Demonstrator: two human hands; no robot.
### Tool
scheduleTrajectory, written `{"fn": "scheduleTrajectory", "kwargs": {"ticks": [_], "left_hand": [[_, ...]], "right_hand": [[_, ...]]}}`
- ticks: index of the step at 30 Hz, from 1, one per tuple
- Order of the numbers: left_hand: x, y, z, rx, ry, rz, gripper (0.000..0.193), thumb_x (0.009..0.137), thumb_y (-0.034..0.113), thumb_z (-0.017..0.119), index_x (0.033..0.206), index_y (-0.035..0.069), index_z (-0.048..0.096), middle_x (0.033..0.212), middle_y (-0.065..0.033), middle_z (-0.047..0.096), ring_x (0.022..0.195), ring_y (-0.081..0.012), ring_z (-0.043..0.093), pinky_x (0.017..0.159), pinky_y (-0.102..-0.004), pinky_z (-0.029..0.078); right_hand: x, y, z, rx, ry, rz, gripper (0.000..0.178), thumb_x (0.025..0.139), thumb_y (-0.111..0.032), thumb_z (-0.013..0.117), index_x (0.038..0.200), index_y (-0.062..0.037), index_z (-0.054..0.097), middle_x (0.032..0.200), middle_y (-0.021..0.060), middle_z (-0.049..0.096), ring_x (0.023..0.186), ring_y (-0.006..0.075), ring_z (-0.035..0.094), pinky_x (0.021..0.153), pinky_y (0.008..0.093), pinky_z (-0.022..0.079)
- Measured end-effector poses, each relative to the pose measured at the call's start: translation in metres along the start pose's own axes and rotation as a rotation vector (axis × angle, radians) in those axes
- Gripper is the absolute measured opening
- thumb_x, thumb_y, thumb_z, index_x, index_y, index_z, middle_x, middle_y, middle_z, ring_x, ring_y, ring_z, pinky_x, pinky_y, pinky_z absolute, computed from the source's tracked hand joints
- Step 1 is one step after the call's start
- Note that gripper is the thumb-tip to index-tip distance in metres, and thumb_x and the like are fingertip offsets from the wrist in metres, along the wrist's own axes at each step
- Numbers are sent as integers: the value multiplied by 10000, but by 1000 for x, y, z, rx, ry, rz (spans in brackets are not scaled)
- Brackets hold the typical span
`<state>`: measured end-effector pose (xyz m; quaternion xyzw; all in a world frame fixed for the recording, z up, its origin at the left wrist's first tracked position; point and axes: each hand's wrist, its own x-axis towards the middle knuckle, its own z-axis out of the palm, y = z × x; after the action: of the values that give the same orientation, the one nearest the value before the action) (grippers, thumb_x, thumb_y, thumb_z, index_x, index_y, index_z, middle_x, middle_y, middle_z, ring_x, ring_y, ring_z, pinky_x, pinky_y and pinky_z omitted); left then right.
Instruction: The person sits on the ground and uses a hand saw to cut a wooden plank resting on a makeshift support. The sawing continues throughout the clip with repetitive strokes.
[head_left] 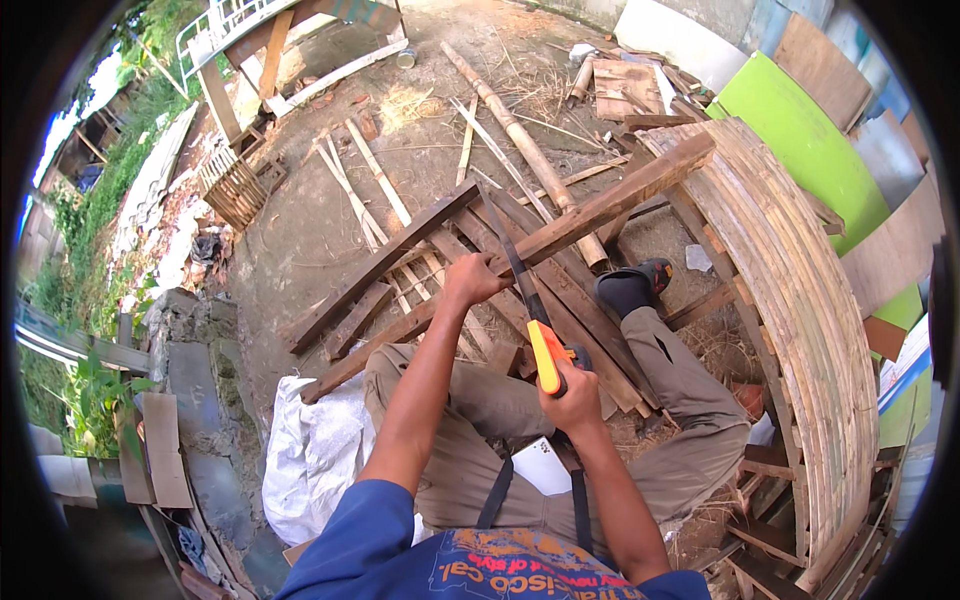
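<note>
While the left hand grips the wooden beam and the right hand clasps the handsaw across it, the beam appears unsevered, any cut's depth indiscernible.

Your left arm extends forward and slants rightward; the left hand lies back upward, fingers curled. Your right forearm angles forward and leftward; the right hand, nearer your torso, is closed in a grip. Your right knee bends outward.
</note>
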<state>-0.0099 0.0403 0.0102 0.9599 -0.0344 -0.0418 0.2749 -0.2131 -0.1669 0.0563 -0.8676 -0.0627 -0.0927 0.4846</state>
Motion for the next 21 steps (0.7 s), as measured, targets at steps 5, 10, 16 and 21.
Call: {"fn": "scheduleTrajectory", "kwargs": {"ticks": [5,10,16,21], "left_hand": [[-3,5,0,3,-61,-65,603,681,563,789,1007,57,773,978,-232,748,931,-403,718,845,-481,568],[-5,10,3,-4,-39,-77,586,679,521,798,1029,53,769,926,-254,739,899,-412,721,825,-478,564],[-30,17,5,5,-41,-61,667,671,620,783,1016,50,762,963,-241,743,943,-413,714,839,-484,558],[-49,58,12,-10,-101,-54,644,683,584,776,1077,75,773,967,-243,737,948,-399,713,845,-470,555]], "right_hand": [[-3,15,-1,-14,17,-33,188,793,-135,715,759,-26,565,690,236,620,712,458,644,594,504,493],[-8,22,-2,-19,31,-44,196,810,-170,715,774,-29,585,708,242,634,743,460,654,612,517,500],[-37,26,-11,-8,37,-43,219,799,-239,737,798,-54,618,747,220,669,758,442,676,653,530,529],[-59,35,-40,-20,128,-52,230,790,-236,752,770,-60,605,747,197,670,739,438,670,652,532,524]]}}
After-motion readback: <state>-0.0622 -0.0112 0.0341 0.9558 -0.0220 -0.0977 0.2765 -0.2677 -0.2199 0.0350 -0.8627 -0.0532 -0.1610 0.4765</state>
